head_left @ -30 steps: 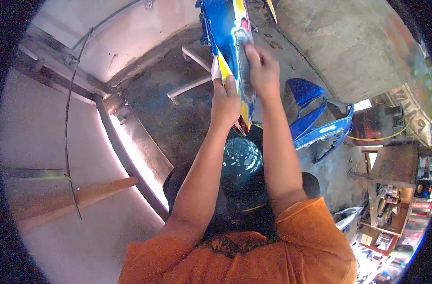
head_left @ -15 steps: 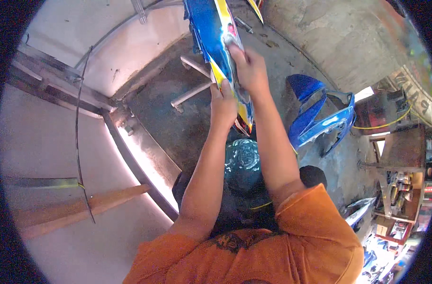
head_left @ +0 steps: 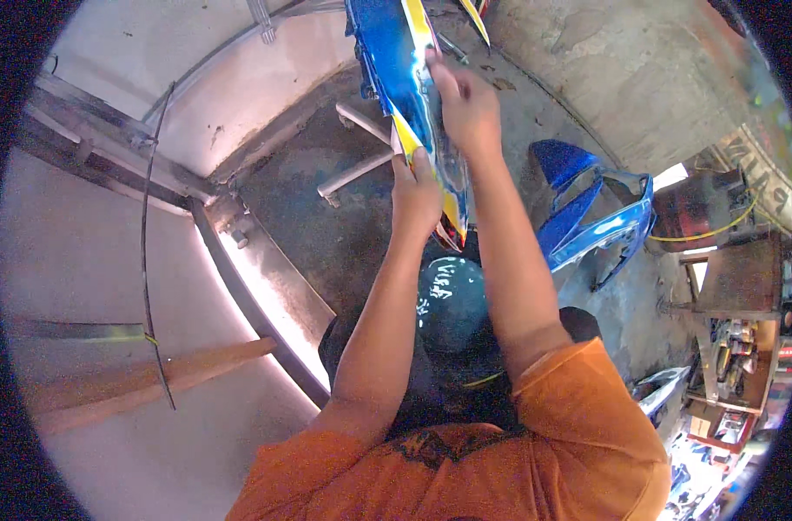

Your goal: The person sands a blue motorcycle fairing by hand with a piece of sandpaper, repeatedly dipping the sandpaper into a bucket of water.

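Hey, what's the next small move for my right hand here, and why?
Probably draw your right hand slightly toward you along the blue-and-yellow panel: its fingers are at the panel's right side, a dull greyish strip lies between them and the near end, and your left hand grips the panel near that end.

Long panel point(head_left: 403, 91): blue, yellow-and-white stripes, red-and-black end. Right of panel: fairing point(head_left: 575, 213), glossy blue. Below panel: round container point(head_left: 452, 314), dark teal, white glints; shirt point(head_left: 483, 478), orange, dark print.
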Demonstrator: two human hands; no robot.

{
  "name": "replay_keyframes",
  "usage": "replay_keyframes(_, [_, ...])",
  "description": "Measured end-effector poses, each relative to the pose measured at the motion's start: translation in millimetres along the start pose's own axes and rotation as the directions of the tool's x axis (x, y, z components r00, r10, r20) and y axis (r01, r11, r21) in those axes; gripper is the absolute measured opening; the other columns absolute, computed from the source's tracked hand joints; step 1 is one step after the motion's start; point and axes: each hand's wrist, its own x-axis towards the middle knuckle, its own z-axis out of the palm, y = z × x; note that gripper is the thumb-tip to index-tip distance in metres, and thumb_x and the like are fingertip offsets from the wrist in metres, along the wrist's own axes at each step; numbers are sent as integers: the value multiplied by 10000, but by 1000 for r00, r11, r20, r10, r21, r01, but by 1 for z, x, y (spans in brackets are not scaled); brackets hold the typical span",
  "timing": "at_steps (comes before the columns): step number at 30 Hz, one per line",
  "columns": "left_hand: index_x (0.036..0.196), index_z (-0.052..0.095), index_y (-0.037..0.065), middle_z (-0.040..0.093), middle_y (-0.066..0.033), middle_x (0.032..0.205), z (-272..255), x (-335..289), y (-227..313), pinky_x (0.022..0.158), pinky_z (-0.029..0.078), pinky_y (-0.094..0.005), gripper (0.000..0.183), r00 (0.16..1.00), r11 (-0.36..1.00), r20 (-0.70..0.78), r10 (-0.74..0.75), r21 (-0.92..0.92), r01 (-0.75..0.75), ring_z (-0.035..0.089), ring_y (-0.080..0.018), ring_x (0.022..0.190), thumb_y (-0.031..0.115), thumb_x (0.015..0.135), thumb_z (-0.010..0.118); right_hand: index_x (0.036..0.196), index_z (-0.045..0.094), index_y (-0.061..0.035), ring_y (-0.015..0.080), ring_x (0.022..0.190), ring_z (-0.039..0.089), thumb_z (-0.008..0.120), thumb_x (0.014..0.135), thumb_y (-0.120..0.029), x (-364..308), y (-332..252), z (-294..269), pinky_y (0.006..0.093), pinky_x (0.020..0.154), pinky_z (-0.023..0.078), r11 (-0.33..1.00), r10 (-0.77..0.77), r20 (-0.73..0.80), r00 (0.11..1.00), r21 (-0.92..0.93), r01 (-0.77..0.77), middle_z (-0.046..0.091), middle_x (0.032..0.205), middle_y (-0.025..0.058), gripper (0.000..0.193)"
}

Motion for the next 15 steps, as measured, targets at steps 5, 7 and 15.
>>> replay_keyframes(5, [1358,380,-79,486,-361,1309,5,-2,2,1016,384,-496,606,999,991,-23,40,-125,-43,489,-495,1225,435,1039,336,1097,687,-15,395,900,695,650,912,-360,-126,84,-2,440,808,524,981,77,-24,997,180,-72,707,937,237,393])
replay_keyframes(7, [1377,372,-76,470,-354,1338,0,-8,6,1029,378,-491,624,999,997,-42,29,-64,-32,487,-474,1245,447,1039,326,1094,681,-11,402,894,693,658,909,-352,-108,60,-1,445,801,525,989,80,-44,996,130,-74,702,939,247,388])
replay_keyframes(15, [1428,332,-39,457,-355,1365,-6,-10,13,1059,356,-492,647,999,999,4,-46,-24,46,460,-487,1274,473,1033,319,1002,666,35,454,866,670,625,910,-479,-8,-11,10,495,770,509,993,41,2,999,-114,-40,679,887,277,524])
